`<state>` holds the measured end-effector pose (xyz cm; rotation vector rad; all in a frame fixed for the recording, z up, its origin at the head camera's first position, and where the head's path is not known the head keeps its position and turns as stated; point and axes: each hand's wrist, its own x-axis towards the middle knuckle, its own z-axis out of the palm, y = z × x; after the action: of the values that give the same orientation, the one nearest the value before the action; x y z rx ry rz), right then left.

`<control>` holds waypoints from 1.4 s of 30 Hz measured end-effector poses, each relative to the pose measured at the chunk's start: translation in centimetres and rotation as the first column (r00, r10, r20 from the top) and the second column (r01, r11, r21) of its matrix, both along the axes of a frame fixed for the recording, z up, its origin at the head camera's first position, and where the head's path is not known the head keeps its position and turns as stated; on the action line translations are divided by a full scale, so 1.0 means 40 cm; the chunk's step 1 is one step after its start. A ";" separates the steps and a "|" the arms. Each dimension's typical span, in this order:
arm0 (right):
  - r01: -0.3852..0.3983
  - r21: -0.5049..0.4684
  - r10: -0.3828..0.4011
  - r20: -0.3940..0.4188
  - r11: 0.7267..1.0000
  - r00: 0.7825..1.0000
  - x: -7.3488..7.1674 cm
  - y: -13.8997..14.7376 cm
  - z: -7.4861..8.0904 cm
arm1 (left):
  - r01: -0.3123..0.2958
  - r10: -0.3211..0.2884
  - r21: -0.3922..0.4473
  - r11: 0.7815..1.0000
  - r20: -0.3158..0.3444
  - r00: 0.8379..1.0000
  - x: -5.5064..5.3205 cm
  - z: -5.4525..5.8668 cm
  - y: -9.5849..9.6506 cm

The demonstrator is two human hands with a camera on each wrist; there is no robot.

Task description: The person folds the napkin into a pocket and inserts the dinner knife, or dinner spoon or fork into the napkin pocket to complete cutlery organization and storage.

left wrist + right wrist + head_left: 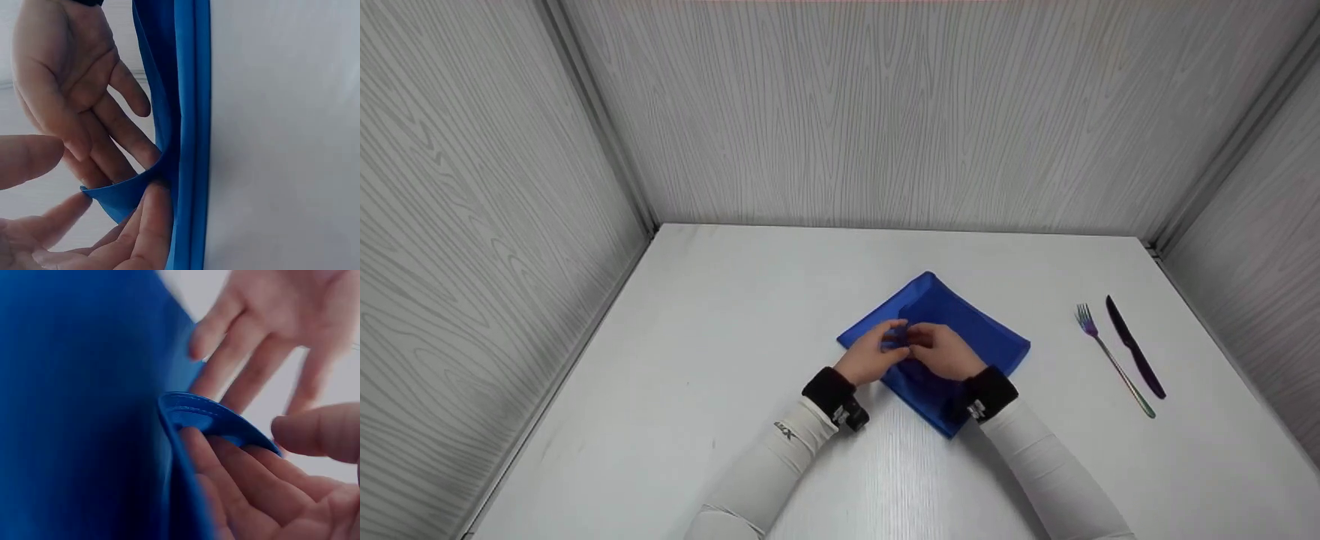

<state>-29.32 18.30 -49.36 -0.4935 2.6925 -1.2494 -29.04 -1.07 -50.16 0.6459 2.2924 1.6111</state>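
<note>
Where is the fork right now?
In the head view, the fork lies toward the right side of the white table, just left of the dark knife and right of the blue cloth.

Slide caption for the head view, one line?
Left hand and right hand touching a blue cloth, fork and knife lying to the right.

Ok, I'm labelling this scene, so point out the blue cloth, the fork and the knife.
Blue cloth (981, 334): head view, its right half.
Fork (1117, 367): head view, its handle.
Knife (1133, 345): head view, near the middle of its length.
</note>
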 end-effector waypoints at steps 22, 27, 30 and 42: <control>-0.076 0.287 0.071 0.027 0.955 0.997 0.005 0.061 0.019 | -0.312 0.280 -0.372 0.874 -0.140 0.950 -0.033 0.020 -0.059; -0.129 0.306 0.121 0.046 0.943 0.992 0.005 0.050 0.010 | -0.321 0.290 -0.445 0.836 -0.138 0.947 -0.037 0.023 -0.064; -0.132 0.303 0.126 0.039 0.944 0.991 0.006 0.044 0.007 | -0.342 0.304 -0.475 0.811 -0.156 0.940 -0.038 0.026 -0.071; -0.123 0.291 0.116 0.041 0.949 0.992 0.016 0.033 0.007 | -0.359 0.304 -0.511 0.781 -0.191 0.933 -0.043 0.029 -0.086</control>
<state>-28.67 19.61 -49.08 -0.5851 2.7151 -0.8000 -30.75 -4.51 -49.00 0.1848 2.8787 0.9567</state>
